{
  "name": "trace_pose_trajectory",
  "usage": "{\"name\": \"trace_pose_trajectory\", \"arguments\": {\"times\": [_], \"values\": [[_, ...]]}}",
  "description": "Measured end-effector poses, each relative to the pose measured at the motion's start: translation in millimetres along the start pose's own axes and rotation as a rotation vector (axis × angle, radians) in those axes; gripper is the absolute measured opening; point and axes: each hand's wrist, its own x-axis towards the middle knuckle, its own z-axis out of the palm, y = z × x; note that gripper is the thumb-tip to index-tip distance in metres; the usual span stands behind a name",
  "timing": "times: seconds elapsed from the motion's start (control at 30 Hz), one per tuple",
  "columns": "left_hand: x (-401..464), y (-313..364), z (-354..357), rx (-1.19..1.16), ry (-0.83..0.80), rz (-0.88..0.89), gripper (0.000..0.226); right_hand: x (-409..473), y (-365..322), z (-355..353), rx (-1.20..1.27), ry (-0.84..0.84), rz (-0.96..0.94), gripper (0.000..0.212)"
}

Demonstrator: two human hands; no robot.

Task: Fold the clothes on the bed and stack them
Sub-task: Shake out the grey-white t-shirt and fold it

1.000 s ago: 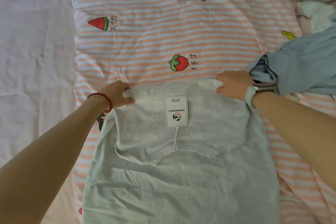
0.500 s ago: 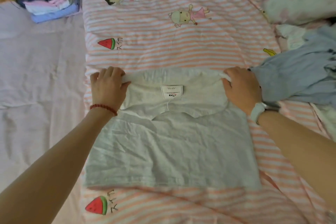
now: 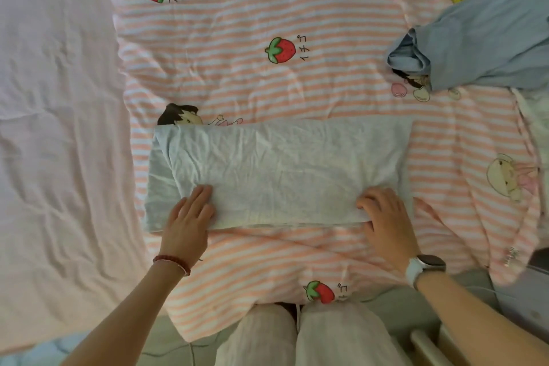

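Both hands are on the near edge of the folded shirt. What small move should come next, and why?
Probably fold it in half sideways: the grey shirt lies as a wide strip, too long to stack, with the left hand and right hand near its ends.

Grey shirt (image 3: 279,169) folded into a wide flat rectangle, creased, lying on the striped quilt (image 3: 267,9) just below its strawberry print. Blue garment (image 3: 487,38) lies unfolded, bunched, at the quilt's upper right.

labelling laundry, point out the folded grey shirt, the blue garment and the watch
folded grey shirt (image 3: 282,169), head view, middle of its top layer
blue garment (image 3: 487,47), head view, its broad flat part
watch (image 3: 427,264), head view, its dark face
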Motion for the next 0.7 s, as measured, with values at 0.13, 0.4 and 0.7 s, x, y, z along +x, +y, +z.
{"name": "trace_pose_trajectory", "arguments": {"times": [0.13, 0.4, 0.7], "values": [[2.6, 8.4, -6.3, -0.016, -0.128, -0.149, 0.014, 0.2, -11.8, -1.4, -0.069, -0.018, 0.082, 0.02], [82.8, 80.3, -0.7, 0.059, 0.037, -0.014, 0.056, 79.1, -61.4, 5.7, -0.179, 0.07, -0.057, 0.051], [124.8, -10.5, 34.9, 0.1, -0.016, -0.343, 0.065, 111.6, 46.3, 22.1, -0.26, -0.04, 0.301, 0.059]]}}
